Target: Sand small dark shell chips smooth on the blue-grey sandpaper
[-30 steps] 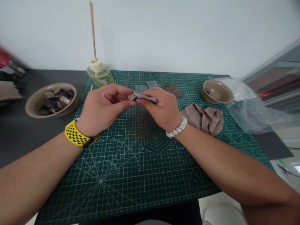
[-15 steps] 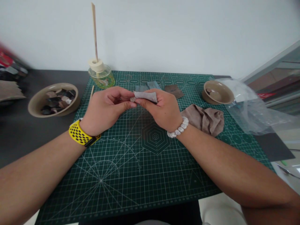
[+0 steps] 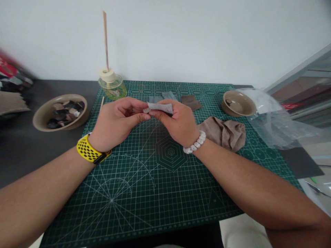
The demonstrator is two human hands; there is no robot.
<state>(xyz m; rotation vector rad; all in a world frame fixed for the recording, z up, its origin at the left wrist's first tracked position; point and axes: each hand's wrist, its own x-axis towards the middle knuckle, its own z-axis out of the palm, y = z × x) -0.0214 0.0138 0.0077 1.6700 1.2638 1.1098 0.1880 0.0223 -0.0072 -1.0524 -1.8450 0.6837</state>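
Between the thumb and fingers of my left hand (image 3: 120,119) is a small grey-brown piece (image 3: 147,110), perhaps a pebble or wood chip; most of it is covered by fingertips. My right hand (image 3: 178,120) pinches a folded strip of grey sandpaper (image 3: 161,108), its edge against the small piece. Both hands meet above the green cutting mat (image 3: 134,217). Behind them lie two blue-grey sandpaper pieces (image 3: 168,95) and a brown one (image 3: 191,102). Beside my right wrist is a crumpled brown cloth (image 3: 223,132).
A bowl (image 3: 38,117) with several dark and tan pieces stands at the left. Another bowl (image 3: 239,108) at the right holds a small piece. A glass diffuser bottle (image 3: 113,88) with an upright stick stands behind my left hand. A clear plastic bag (image 3: 276,127) lies at the right.
The view has tilted slightly. My hands stay together in nearly the same place, with the sandpaper and the small piece still held.
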